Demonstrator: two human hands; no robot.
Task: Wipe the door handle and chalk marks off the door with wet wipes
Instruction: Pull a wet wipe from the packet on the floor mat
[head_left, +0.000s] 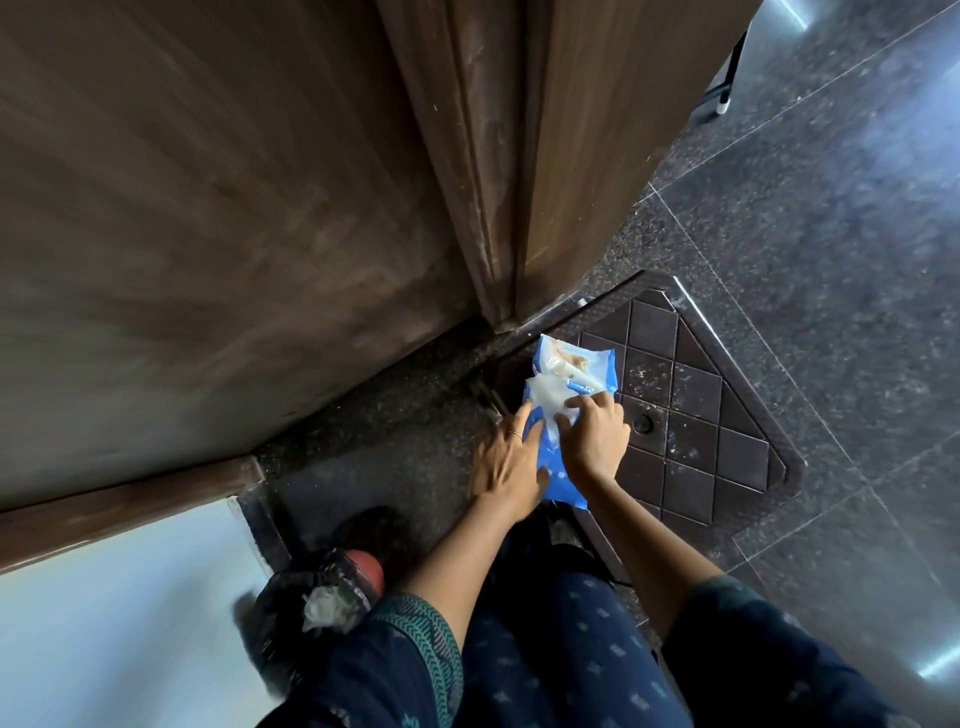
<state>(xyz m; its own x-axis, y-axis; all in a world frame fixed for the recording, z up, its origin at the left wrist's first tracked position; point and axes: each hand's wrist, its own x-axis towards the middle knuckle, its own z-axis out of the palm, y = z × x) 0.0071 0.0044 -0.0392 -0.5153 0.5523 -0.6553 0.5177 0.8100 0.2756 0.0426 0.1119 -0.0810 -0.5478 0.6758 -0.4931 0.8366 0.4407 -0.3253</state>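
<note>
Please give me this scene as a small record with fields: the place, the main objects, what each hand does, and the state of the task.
place: dark floor beside a brown wooden door
wipes pack: blue pack lying on a dark grid mat
left hand: left hand flat on the pack, holding it down
right hand: right hand, grip closed on a white wet wipe
bin: black-lined bin with a crumpled wipe inside
task state: taking a wipe; door not being wiped

Head camera looks steeply down, close over floor (779, 208)
</note>
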